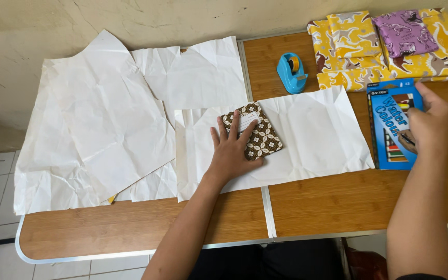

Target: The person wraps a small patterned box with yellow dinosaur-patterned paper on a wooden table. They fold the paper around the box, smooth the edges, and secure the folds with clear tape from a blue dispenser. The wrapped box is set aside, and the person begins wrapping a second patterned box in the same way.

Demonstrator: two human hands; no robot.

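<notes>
The left hand lies flat and open, fingers spread, pressing on the lower edge of a small brown patterned notebook. The notebook sits tilted on a creased white sheet of paper, which spreads out under the hand and to both sides of it.

The right hand is curled around the right edge of a blue box of paints, thumb over the front, and a thin dark pen-like thing shows between its fingers. The box rests on the bench, just beside the right edge of the white sheet.

Beyond the left hand, past the far edge of the sheet, stands a blue tape dispenser. Beyond the right hand lie parcels wrapped in yellow patterned paper, with a purple-wrapped parcel on top of them.

Far to the left of the left hand, larger crumpled white sheets overlap each other and hang over the bench's edge.
</notes>
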